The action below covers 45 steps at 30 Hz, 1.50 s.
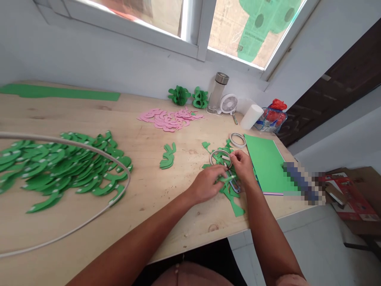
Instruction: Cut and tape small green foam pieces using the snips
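My left hand (208,183) is closed, its fingertips on a curved green paper piece (224,179). Beside it, my right hand (242,163) pinches the edge of a roll of double-sided tape (212,155), where a short white strip (226,157) shows. Under both hands lie green paper scraps (236,206) and scissors (235,186) with grey-blue handles, partly covered. A second tape roll (237,140) lies flat just beyond my right hand. A few cut green pieces (168,157) rest to the left of my hands.
Many green cutouts with white tape patches (68,171) spread at the left, behind a pale curved cable (130,174). Pink cutouts (169,119), folded green paper shapes (179,95), a bottle (216,91), a small fan (229,104) and a white roll (251,116) stand further back. Green sheets (268,163) lie right.
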{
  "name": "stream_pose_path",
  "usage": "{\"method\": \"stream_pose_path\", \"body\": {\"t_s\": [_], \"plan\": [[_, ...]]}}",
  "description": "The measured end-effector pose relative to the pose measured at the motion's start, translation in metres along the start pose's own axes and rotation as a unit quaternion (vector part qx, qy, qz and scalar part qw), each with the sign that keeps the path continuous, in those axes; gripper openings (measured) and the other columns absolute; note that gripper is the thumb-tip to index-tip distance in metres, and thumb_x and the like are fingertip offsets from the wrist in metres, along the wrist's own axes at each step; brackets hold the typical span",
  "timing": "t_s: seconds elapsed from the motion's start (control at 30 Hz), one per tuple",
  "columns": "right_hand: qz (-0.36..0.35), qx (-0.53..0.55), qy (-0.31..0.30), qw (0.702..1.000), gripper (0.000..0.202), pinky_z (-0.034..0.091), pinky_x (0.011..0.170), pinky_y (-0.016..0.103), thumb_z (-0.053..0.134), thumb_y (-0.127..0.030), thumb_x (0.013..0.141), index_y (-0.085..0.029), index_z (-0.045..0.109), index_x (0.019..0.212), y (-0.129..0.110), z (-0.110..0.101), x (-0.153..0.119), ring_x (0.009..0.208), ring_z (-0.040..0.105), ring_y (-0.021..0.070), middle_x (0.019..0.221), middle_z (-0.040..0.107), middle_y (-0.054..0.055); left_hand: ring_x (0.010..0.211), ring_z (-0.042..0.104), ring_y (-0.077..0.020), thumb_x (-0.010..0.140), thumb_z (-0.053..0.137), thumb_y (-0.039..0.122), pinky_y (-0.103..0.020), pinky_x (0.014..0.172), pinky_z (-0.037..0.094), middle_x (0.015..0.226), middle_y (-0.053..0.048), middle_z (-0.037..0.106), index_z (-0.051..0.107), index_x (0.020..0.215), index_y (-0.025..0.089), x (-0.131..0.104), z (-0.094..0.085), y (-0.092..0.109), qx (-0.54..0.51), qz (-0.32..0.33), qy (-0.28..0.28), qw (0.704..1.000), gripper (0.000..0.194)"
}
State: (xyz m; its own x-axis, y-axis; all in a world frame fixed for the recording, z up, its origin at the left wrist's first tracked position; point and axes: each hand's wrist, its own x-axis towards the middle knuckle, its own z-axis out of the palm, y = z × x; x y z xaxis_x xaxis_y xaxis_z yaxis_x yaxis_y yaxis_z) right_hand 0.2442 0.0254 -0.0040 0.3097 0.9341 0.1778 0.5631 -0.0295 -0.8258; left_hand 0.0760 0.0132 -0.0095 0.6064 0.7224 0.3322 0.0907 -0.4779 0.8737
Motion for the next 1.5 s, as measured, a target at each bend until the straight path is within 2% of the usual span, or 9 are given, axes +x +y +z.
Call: {"method": "stream_pose_path", "body": {"t_s": [0.07, 0.13, 0.27, 0.47, 0.63, 0.73, 0.97, 1.2, 1.5], "plan": [[0.003, 0.034, 0.015, 0.999, 0.02, 0.034, 0.051, 0.023, 0.05, -0.038, 0.073, -0.018, 0.051, 0.07, -0.005, -0.003, 0.0, 0.051, 0.041, 0.0107, 0.057, 0.046, -0.005, 0.078, 0.06, -0.019, 0.072, 0.054, 0.017, -0.03, 0.071, 0.045, 0.082, -0.004, 0.066, 0.061, 0.071, 0.018, 0.001, -0.008, 0.002, -0.125, -0.095, 0.088, 0.984, 0.008], [0.007, 0.073, 0.017, 0.997, 0.021, 0.032, 0.048, 0.023, 0.052, -0.04, 0.072, -0.018, 0.051, 0.07, -0.013, -0.007, -0.003, 0.049, 0.039, 0.0097, 0.055, 0.045, -0.006, 0.062, 0.057, -0.0155, 0.072, 0.06, 0.027, -0.027, 0.062, 0.042, 0.065, -0.001, 0.062, 0.064, 0.069, 0.017, 0.0, -0.017, 0.005, -0.229, -0.178, 0.164, 0.943, 0.011], [0.033, 0.23, -0.031, 0.972, 0.02, 0.028, 0.047, 0.022, 0.063, -0.036, 0.069, -0.017, 0.054, 0.068, -0.038, -0.009, -0.021, 0.048, 0.037, 0.0081, 0.055, 0.047, -0.005, 0.055, 0.052, -0.0117, 0.064, 0.07, 0.031, -0.025, 0.061, 0.038, 0.055, 0.0, 0.059, 0.068, 0.066, 0.014, -0.013, -0.035, 0.01, -0.343, -0.27, 0.216, 0.873, 0.017], [0.067, 0.336, -0.082, 0.936, 0.013, 0.034, 0.057, 0.022, 0.063, -0.03, 0.073, -0.018, 0.058, 0.071, -0.068, 0.025, -0.06, 0.058, 0.044, 0.0094, 0.063, 0.053, -0.003, 0.058, 0.052, -0.009, 0.06, 0.075, 0.029, -0.022, 0.059, 0.038, 0.059, 0.001, 0.057, 0.067, 0.069, 0.013, -0.029, -0.046, 0.011, -0.457, -0.295, 0.257, 0.799, 0.019], [0.032, 0.284, -0.074, 0.956, 0.011, 0.039, 0.075, 0.028, 0.06, -0.029, 0.075, -0.019, 0.06, 0.074, -0.077, 0.055, -0.08, 0.093, 0.054, 0.0178, 0.106, 0.06, 0.006, 0.059, 0.053, -0.0096, 0.056, 0.077, 0.025, -0.021, 0.059, 0.042, 0.06, 0.001, 0.058, 0.065, 0.067, 0.013, -0.028, -0.053, 0.011, -0.494, -0.266, 0.325, 0.762, 0.02], [-0.002, 0.233, -0.067, 0.97, 0.01, 0.04, 0.075, 0.028, 0.058, -0.028, 0.076, -0.019, 0.06, 0.074, -0.079, 0.064, -0.083, 0.094, 0.054, 0.0186, 0.108, 0.058, 0.006, 0.058, 0.052, -0.0085, 0.056, 0.077, 0.023, -0.019, 0.057, 0.042, 0.061, 0.001, 0.058, 0.065, 0.067, 0.013, -0.028, -0.055, 0.012, -0.508, -0.252, 0.333, 0.753, 0.019], [0.024, 0.226, -0.042, 0.973, 0.013, 0.043, 0.071, 0.028, 0.057, -0.029, 0.076, -0.017, 0.06, 0.076, -0.076, 0.074, -0.076, 0.071, 0.054, 0.0151, 0.072, 0.06, 0.001, 0.059, 0.053, -0.0085, 0.058, 0.076, 0.023, -0.02, 0.058, 0.044, 0.063, 0.0, 0.059, 0.067, 0.071, 0.013, -0.029, -0.052, 0.013, -0.496, -0.243, 0.324, 0.768, 0.019], [0.052, 0.288, -0.034, 0.956, 0.015, 0.045, 0.067, 0.028, 0.061, -0.032, 0.073, -0.017, 0.059, 0.074, -0.072, 0.077, -0.074, 0.068, 0.055, 0.0145, 0.073, 0.06, 0.001, 0.066, 0.059, -0.0125, 0.059, 0.076, 0.026, -0.024, 0.062, 0.047, 0.07, -0.002, 0.062, 0.064, 0.068, 0.013, -0.032, -0.047, 0.01, -0.462, -0.264, 0.3, 0.791, 0.019], [0.071, 0.323, 0.007, 0.944, 0.015, 0.043, 0.069, 0.026, 0.06, -0.033, 0.074, -0.018, 0.058, 0.075, -0.071, 0.08, -0.074, 0.07, 0.054, 0.0134, 0.072, 0.059, 0.0, 0.065, 0.059, -0.0115, 0.057, 0.077, 0.021, -0.025, 0.068, 0.048, 0.066, -0.001, 0.065, 0.066, 0.067, 0.013, -0.03, -0.044, 0.016, -0.487, -0.26, 0.328, 0.767, 0.017]]}}
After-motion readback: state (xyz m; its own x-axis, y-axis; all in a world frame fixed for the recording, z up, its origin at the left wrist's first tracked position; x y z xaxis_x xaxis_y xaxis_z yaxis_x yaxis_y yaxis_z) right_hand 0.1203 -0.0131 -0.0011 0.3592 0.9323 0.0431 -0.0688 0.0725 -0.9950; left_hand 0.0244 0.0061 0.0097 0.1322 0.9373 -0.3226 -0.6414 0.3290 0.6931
